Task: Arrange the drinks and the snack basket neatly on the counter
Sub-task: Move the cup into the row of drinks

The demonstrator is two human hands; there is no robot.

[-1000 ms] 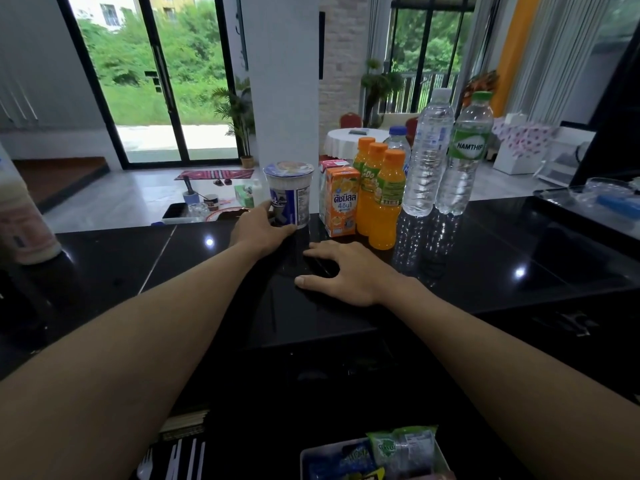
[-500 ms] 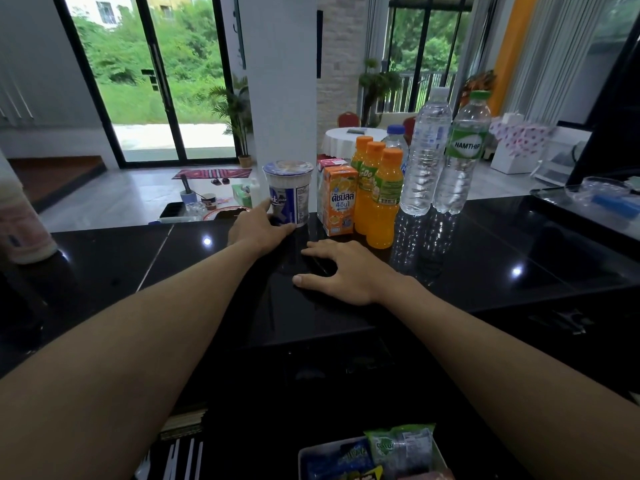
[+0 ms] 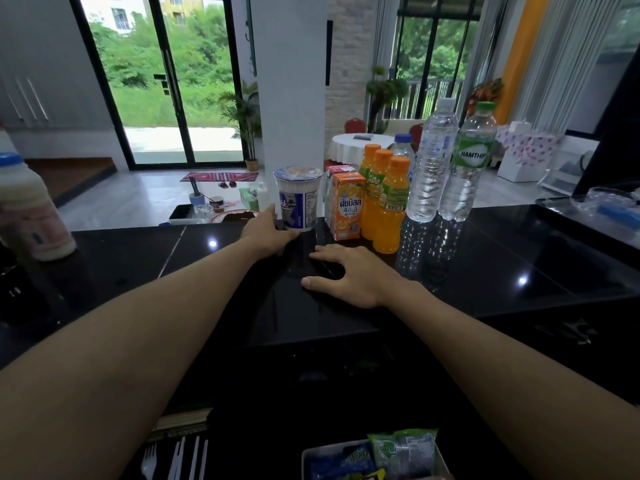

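One cup (image 3: 299, 199) stood on the counter (image 3: 485, 271), the left hand (image 3: 266, 232) against its base, grip unclear. Beside it: two juice cartons (image 3: 346, 209), three orange bottles (image 3: 388, 216), three water bottles (image 3: 431, 168). The right hand (image 3: 349, 277) lay flat before them, fingers spread. One snack basket (image 3: 304, 462) sat nearest the person.

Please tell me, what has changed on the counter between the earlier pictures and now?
Nothing has visibly moved; only the view shifts slightly. The left hand still touches the base of the cup, the right hand still lies flat on the counter, and the carton and the bottles stand as before.
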